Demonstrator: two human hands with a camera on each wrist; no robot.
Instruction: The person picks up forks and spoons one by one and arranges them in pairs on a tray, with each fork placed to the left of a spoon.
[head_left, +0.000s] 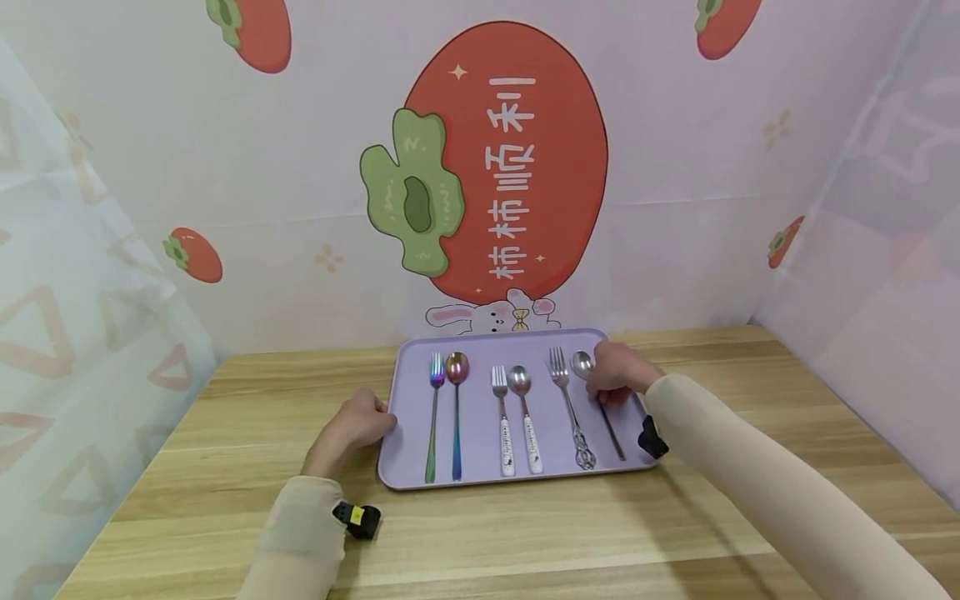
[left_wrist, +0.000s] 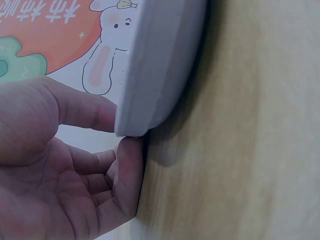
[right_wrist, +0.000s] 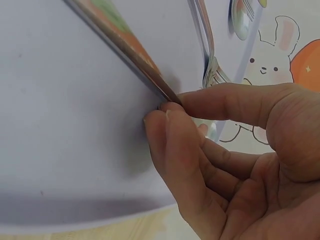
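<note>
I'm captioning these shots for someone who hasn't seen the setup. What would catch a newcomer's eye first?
First, the big red persimmon picture on the back wall. Below it, a lilac tray on the wooden table holds forks and spoons in neat pairs. The left hand grips the tray's left rim, while the right hand pinches the plain spoon at the far right.

A staged recording booth rather than a lived-in room: a wood-grain surface (head_left: 525, 533) boxed in by printed backdrop walls (head_left: 225, 167) with a cartoon persimmon (head_left: 517, 167), and cutlery laid neatly in a lilac tray (head_left: 480, 479).
</note>
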